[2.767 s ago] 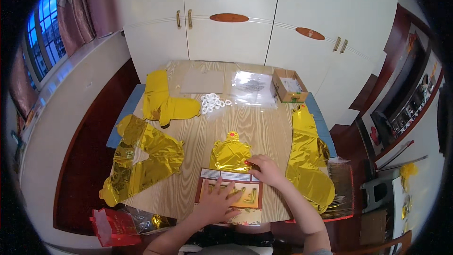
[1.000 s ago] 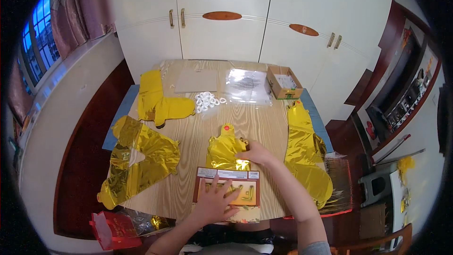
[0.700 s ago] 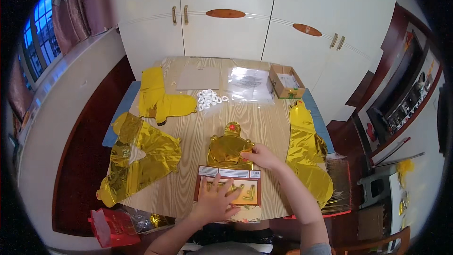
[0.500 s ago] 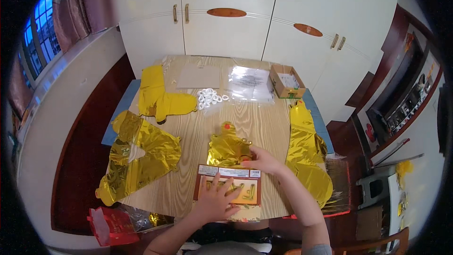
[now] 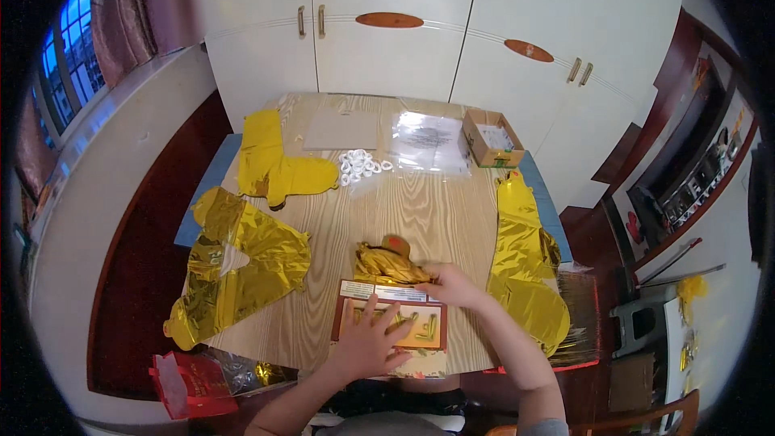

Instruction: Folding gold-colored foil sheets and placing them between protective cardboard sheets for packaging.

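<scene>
A brown and orange printed package (image 5: 430, 331) lies at the near edge of the table, with a white printed strip along its far end. My left hand (image 5: 373, 345) rests flat on it, fingers spread. Just beyond the package is a small gold foil balloon (image 5: 383, 262) with a red spot, crumpled and partly folded over. My right hand (image 5: 446, 283) pinches its right edge beside the package's far right corner. Whether part of the foil lies inside the package I cannot tell.
Flat gold foil balloons lie at the far left (image 5: 278, 168), near left (image 5: 250, 266) and right (image 5: 525, 262). White rings (image 5: 359, 167), a grey board (image 5: 341, 131), clear plastic sheets (image 5: 428, 141) and a cardboard box (image 5: 492, 141) are at the back. A red bag (image 5: 190, 387) hangs low left.
The far part of the small foil balloon has come down toward me and bunched up. My right hand has shifted slightly nearer and closed on the foil; my left hand stays put.
</scene>
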### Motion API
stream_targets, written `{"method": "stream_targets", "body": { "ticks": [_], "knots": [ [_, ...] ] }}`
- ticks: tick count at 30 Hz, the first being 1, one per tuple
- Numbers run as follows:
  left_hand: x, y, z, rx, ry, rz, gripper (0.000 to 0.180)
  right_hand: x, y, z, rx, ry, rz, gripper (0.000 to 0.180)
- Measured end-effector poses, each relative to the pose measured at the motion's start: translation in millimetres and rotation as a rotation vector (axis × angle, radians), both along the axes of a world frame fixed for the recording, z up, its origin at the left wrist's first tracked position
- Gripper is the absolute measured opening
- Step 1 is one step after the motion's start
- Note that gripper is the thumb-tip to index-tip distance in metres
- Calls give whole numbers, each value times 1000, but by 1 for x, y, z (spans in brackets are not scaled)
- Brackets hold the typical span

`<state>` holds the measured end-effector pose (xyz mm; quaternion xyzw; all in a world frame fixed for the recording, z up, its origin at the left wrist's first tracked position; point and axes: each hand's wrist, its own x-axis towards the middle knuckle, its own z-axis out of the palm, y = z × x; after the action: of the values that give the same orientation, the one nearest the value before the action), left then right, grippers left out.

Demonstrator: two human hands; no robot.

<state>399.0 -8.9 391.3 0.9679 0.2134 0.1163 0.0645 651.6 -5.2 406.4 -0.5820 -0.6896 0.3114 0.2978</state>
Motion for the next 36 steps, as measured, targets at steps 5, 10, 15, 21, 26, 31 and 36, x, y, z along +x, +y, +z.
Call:
{"method": "stream_targets", "body": {
  "ticks": [5, 10, 15, 21, 26, 31, 36],
  "knots": [
    [2, -3, 5, -90, 61, 30, 61, -1, -13, -17, 221, -24, 126, 25],
    [-5, 3, -19, -284, -132, 4, 64, -12, -25, -21, 292, -149, 169, 29],
    [-2, 5, -20, -339, -172, -19, 67, -8, -26, -38, 362, -257, 213, 25],
    [-2, 5, -21, -344, -128, 37, 73, -6, -22, -37, 495, -361, 289, 29],
    [-1, 6, -14, -319, -89, 48, 80, -22, -29, -16, 511, -521, 266, 34],
    [0, 7, -17, -311, -68, 62, 86, -19, -31, -21, 566, -502, 294, 37],
    [0, 4, -13, -205, -95, 88, 70, -15, -31, -25, 542, -490, 321, 30]
  ]
}}
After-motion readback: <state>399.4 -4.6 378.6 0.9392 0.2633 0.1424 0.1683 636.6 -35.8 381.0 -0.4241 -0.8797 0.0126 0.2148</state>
